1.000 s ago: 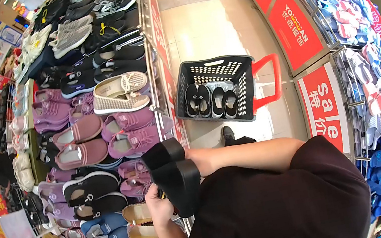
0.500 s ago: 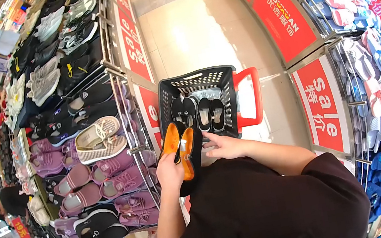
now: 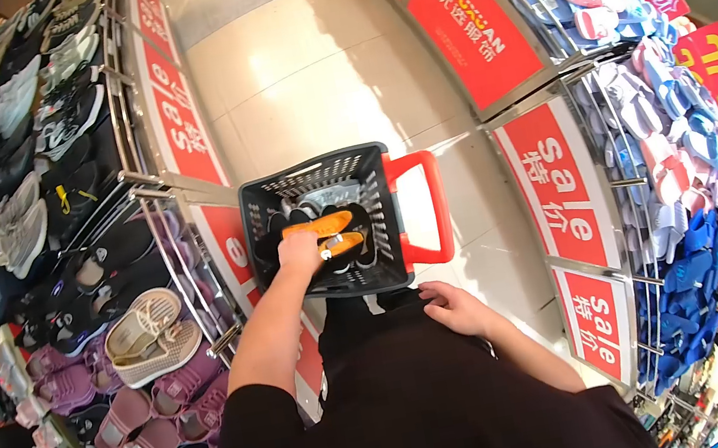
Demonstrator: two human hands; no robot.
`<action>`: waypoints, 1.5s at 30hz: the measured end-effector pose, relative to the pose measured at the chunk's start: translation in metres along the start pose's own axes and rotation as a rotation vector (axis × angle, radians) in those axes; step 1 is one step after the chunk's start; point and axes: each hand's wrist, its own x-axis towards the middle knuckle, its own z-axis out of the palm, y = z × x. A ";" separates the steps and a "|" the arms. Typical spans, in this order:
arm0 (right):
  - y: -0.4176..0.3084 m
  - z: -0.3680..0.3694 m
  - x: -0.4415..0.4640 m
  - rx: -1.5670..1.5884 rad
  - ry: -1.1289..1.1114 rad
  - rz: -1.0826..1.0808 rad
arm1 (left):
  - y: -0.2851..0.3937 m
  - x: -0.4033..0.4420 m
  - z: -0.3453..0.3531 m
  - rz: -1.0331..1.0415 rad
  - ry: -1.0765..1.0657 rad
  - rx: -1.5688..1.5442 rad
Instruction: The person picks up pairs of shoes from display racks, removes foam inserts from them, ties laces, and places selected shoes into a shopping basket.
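My left hand (image 3: 299, 253) is closed around a pair of black shoes with orange insoles (image 3: 329, 224), down inside a black shopping basket (image 3: 389, 262). Other dark shoes lie under and around this pair, partly hidden by it and by my hand. The basket has perforated walls, and its red handle (image 3: 435, 211) sticks out on the right. Close to my body, just below the handle, hovers my right hand (image 3: 456, 304) with its fingers apart and nothing in them.
A metal rack on the left carries rows of shoes, among them a beige pair (image 3: 155, 339) and several purple shoes (image 3: 161, 404). Opposite stands a rack of slippers (image 3: 664, 144) with red sale signs (image 3: 560, 176). Between them runs a tiled floor (image 3: 296, 73).
My left hand has moved the orange-insoled shoes forward from in front of my body into the basket. The right hand has drawn back from beside the shoes toward my body. The view has shifted.
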 end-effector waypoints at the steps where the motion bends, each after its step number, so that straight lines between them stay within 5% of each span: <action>1: 0.001 -0.002 -0.005 -0.006 0.016 0.010 | -0.001 0.014 0.000 0.020 0.010 0.014; 5: 0.000 -0.002 -0.022 0.080 0.163 0.095 | 0.005 0.039 -0.010 0.089 0.221 -0.066; 11: -0.010 -0.001 -0.004 0.090 0.334 -0.055 | 0.007 0.006 -0.001 -0.031 0.161 -0.371; 14: -0.017 -0.017 0.019 -0.317 0.611 -0.299 | -0.004 -0.034 0.040 -0.106 0.112 -0.523; 17: -0.026 -0.035 0.045 -0.361 0.721 -0.239 | -0.010 -0.093 0.085 -0.142 0.163 -0.655; 23: -0.008 -0.058 0.113 -0.427 0.700 -0.373 | -0.022 -0.181 0.141 -0.323 0.231 -0.882; 28: 0.020 -0.057 0.143 -0.428 0.777 -0.533 | -0.009 -0.205 0.117 -0.490 0.405 -1.062; 30: 0.034 -0.063 0.159 -0.190 0.749 -0.685 | 0.002 -0.206 0.102 -0.536 0.470 -1.051; 31: 0.021 -0.059 0.151 -0.202 0.723 -0.707 | 0.008 -0.203 0.094 -0.535 0.506 -1.084; 33: -0.002 -0.048 0.133 0.127 0.621 -0.415 | 0.018 -0.199 0.081 -0.548 0.574 -1.122; 41: 0.034 -0.045 0.147 -0.072 0.752 -0.663 | 0.030 -0.182 0.051 -0.348 0.380 -1.115; 45: 0.018 -0.022 0.110 -0.143 0.783 -0.501 | 0.050 -0.167 0.049 -0.206 0.267 -1.115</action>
